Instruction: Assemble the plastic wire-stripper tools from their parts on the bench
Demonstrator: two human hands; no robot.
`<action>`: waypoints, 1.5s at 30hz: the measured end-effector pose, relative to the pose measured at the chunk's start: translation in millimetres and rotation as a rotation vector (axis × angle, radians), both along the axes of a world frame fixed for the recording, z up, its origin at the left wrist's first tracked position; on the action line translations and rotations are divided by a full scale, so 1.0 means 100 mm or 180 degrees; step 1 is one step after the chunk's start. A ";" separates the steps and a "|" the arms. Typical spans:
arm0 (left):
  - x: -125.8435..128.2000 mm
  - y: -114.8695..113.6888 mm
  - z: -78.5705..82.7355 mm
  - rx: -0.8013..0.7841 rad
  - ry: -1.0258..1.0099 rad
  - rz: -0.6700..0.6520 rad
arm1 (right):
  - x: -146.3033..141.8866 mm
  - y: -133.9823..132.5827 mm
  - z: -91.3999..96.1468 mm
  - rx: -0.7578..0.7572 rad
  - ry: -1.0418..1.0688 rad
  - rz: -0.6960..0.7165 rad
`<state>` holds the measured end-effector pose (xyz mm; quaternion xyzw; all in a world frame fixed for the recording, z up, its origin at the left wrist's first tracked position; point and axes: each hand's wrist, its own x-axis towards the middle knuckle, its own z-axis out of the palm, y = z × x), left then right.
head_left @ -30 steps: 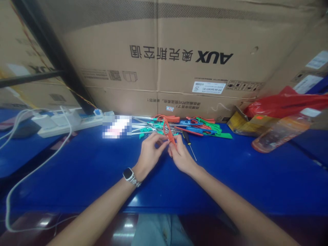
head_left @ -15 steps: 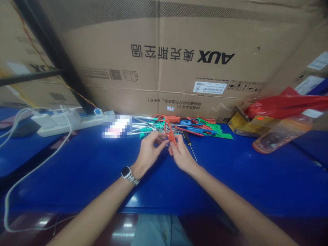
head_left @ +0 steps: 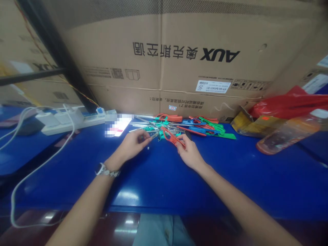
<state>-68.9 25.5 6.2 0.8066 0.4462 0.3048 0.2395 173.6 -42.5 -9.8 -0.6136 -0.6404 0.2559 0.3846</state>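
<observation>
My right hand (head_left: 188, 150) is closed around the lower end of a red plastic lighter handle (head_left: 170, 136) with a looped opening, tilted up to the left. Left of it, my left hand (head_left: 134, 143) has thumb and fingers pinched together at the edge of the pile; what they hold, if anything, I cannot make out. A tiny white piece (head_left: 148, 148) lies on the table just below those fingertips. Beyond both hands is a pile of long-necked lighters with red, blue (head_left: 202, 130) and green (head_left: 217, 128) plastic handles and thin metal tubes (head_left: 143, 124).
A large cardboard box (head_left: 179, 78) stands behind the blue table (head_left: 159, 184). At left are a lit phone-like screen (head_left: 123, 124), a white power strip (head_left: 87, 121) and a looping white cable (head_left: 43, 164). A bottle (head_left: 287, 136) leans at right beside a red bag (head_left: 294, 102).
My left hand has moved left, away from my right hand. The red handle has tipped over to the left, and a tiny white piece now shows on the table.
</observation>
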 end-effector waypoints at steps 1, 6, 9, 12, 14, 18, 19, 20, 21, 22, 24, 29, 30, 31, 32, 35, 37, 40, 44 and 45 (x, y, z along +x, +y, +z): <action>-0.06 0.00 0.00 -0.0164 0.0017 -0.0012 | -0.01 -0.01 0.01 -0.0013 -0.0043 -0.0002; -0.14 -0.04 -0.07 -0.0513 0.0277 -0.0283 | -0.05 -0.04 0.05 0.0035 -0.0360 0.0113; -0.08 -0.05 -0.09 -0.0375 0.0389 -0.0319 | -0.04 -0.03 0.05 0.0042 -0.0596 0.0296; -0.06 -0.04 -0.09 -0.0208 0.0432 -0.0348 | -0.01 -0.01 0.03 0.0071 -0.0791 0.0405; -0.07 -0.03 -0.10 -0.0088 0.0481 -0.0362 | 0.01 0.00 0.02 0.0154 -0.0955 0.0410; -0.06 -0.03 -0.13 0.0074 0.0575 -0.0416 | 0.02 0.00 0.00 0.0313 -0.1220 0.0300; -0.06 -0.03 -0.14 0.0091 0.0573 -0.0417 | 0.01 -0.01 0.00 0.0340 -0.1262 0.0277; -0.05 -0.03 -0.14 0.0104 0.0551 -0.0404 | 0.01 -0.01 0.00 0.0365 -0.1291 0.0266; -0.05 -0.03 -0.14 0.0117 0.0507 -0.0377 | 0.00 -0.02 0.00 0.0387 -0.1309 0.0260; -0.04 -0.03 -0.14 0.0130 0.0437 -0.0334 | 0.00 -0.02 0.00 0.0413 -0.1317 0.0252; -0.03 -0.04 -0.13 0.0117 0.0240 -0.0250 | 0.00 -0.03 -0.01 0.0466 -0.1313 0.0246; -0.01 -0.06 -0.09 -0.0021 -0.0281 -0.0260 | 0.01 -0.02 -0.02 0.0505 -0.1246 0.0301; 0.00 -0.07 -0.08 0.0004 -0.0332 -0.0302 | 0.01 -0.02 -0.02 0.0506 -0.1235 0.0317; 0.01 -0.09 -0.07 0.0053 -0.0356 -0.0351 | 0.01 -0.02 -0.01 0.0508 -0.1230 0.0338; 0.03 -0.10 -0.07 0.0106 -0.0359 -0.0406 | 0.01 -0.02 -0.01 0.0509 -0.1227 0.0363; 0.07 -0.14 -0.06 0.0188 -0.0411 -0.0530 | 0.02 -0.02 -0.01 0.0490 -0.1232 0.0429; 0.10 -0.16 -0.05 0.0131 -0.0503 -0.0553 | 0.02 -0.02 -0.01 0.0472 -0.1228 0.0435; 0.18 -0.14 -0.03 0.0135 -0.0496 -0.0574 | 0.03 -0.01 -0.02 0.0462 -0.1199 0.0443; 0.40 0.01 0.02 0.0468 0.0035 -0.0771 | 0.03 0.00 -0.02 0.0430 -0.1190 0.0466; 0.46 0.05 0.02 0.0571 0.0219 -0.0821 | 0.03 0.00 -0.02 0.0418 -0.1186 0.0464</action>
